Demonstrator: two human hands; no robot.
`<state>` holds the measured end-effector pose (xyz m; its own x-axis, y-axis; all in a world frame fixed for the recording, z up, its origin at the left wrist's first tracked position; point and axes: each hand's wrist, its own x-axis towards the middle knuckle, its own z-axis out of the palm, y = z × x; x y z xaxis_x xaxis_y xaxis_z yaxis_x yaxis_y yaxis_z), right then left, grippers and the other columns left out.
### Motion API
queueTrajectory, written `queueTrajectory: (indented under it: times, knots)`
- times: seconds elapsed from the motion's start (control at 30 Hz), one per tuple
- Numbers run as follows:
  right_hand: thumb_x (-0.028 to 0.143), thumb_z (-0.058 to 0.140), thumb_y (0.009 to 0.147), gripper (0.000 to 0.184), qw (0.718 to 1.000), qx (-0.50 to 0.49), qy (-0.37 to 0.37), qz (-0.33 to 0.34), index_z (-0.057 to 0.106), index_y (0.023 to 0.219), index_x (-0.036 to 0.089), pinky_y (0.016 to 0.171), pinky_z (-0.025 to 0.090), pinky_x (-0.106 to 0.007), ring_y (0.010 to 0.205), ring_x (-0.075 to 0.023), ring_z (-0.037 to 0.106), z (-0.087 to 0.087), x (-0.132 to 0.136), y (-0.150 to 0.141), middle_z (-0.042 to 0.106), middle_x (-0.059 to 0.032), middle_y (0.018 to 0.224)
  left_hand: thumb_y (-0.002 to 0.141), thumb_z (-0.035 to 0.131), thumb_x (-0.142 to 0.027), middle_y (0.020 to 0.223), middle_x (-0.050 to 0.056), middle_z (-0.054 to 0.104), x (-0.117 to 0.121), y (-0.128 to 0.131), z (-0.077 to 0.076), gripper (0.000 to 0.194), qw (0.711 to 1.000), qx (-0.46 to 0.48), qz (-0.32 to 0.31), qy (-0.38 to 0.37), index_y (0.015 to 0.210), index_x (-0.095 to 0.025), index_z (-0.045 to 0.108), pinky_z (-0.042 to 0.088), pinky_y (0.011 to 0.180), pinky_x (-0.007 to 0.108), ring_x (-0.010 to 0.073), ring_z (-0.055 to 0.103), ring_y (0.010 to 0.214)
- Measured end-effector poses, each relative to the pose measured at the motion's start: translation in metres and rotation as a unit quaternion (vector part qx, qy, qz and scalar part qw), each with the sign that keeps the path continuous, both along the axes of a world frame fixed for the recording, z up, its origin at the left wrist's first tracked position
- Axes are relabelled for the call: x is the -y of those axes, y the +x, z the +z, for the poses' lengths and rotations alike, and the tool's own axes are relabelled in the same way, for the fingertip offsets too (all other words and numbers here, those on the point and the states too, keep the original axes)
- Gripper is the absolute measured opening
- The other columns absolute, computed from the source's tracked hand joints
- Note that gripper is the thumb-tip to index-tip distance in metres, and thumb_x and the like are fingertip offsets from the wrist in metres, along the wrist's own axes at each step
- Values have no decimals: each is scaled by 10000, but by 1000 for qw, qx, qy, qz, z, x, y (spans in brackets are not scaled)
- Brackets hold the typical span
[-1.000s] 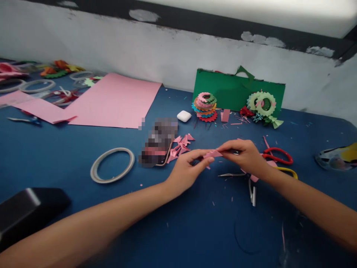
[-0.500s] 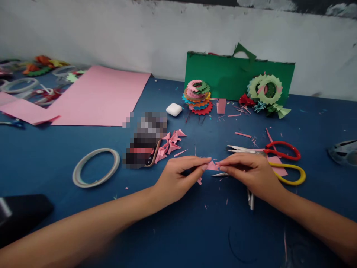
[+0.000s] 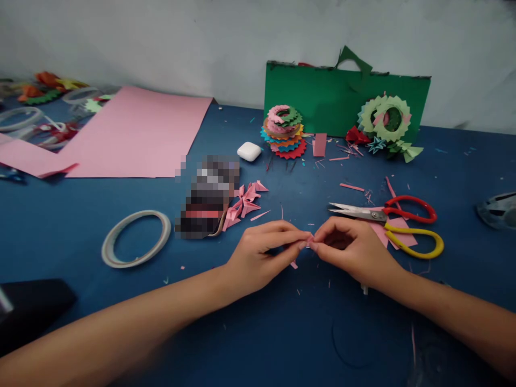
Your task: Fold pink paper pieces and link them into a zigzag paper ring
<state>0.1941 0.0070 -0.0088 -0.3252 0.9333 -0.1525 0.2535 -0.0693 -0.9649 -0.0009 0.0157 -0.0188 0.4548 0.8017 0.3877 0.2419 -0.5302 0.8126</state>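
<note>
My left hand (image 3: 266,255) and my right hand (image 3: 355,247) meet at the fingertips over the blue table. Between them they pinch a small piece of pink paper (image 3: 309,239), which the fingers mostly cover. Beyond my right hand lie scissors (image 3: 377,215) with one red and one yellow handle, resting partly on pink paper pieces (image 3: 397,228). Past my left hand is a cluster of folded pink paper pieces (image 3: 245,204), beside a phone (image 3: 209,196) whose screen is blurred out.
A tape roll (image 3: 107,252) lies at left, near a large pink sheet (image 3: 137,140). Behind stand a green board (image 3: 318,97), stacked zigzag paper rings (image 3: 284,134) and a pale green paper ring (image 3: 377,129). A white case (image 3: 249,151) sits mid-table; a dark object (image 3: 36,312) is front left.
My fingertips have come together around the pink paper, so less of it shows. The right fingers have curled more. The camera view has shifted slightly.
</note>
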Motion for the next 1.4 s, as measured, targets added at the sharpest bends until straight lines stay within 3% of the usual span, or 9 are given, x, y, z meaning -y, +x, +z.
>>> queueTrajectory:
  times: [0.3, 0.53, 0.83, 1.1, 1.4]
  knots:
    - [141, 670, 666, 155, 997, -63, -31, -29, 521, 654, 180, 513, 401, -198, 566, -80, 512, -1, -3, -2, 571, 35, 650, 846, 578, -142, 853, 50, 687, 0, 3, 3, 193, 1000, 4, -17, -18, 989, -183, 701, 518, 643, 205, 114, 639, 722]
    - [156, 682, 659, 197, 992, -104, -54, -42, 487, 634, 178, 560, 452, -234, 573, -100, 564, -3, -5, -1, 573, 35, 645, 829, 606, -131, 842, 38, 661, -1, 2, 1, 205, 998, 14, -6, -54, 998, -198, 701, 504, 647, 210, 112, 616, 730]
    - [167, 692, 650, 185, 993, -68, -93, -14, 508, 642, 176, 516, 464, -216, 554, -102, 591, -2, -6, 1, 611, 23, 651, 837, 597, -139, 852, 42, 658, -1, 0, 0, 203, 998, 10, -33, -61, 1005, -199, 695, 512, 657, 218, 115, 613, 736]
    - [232, 754, 662, 199, 992, -85, -88, 5, 576, 728, 173, 547, 482, -216, 615, -119, 637, -3, -6, 3, 658, 9, 657, 829, 609, -130, 825, 32, 629, -5, 0, -1, 211, 993, 11, -52, -104, 1007, -196, 700, 495, 649, 206, 104, 601, 732]
    - [262, 773, 653, 233, 995, -82, -58, -20, 557, 660, 173, 586, 507, -234, 613, -107, 610, -8, -4, 2, 644, 18, 673, 833, 609, -144, 794, 15, 609, -7, -1, 0, 193, 987, 8, -59, -147, 976, -222, 713, 466, 621, 204, 97, 573, 704]
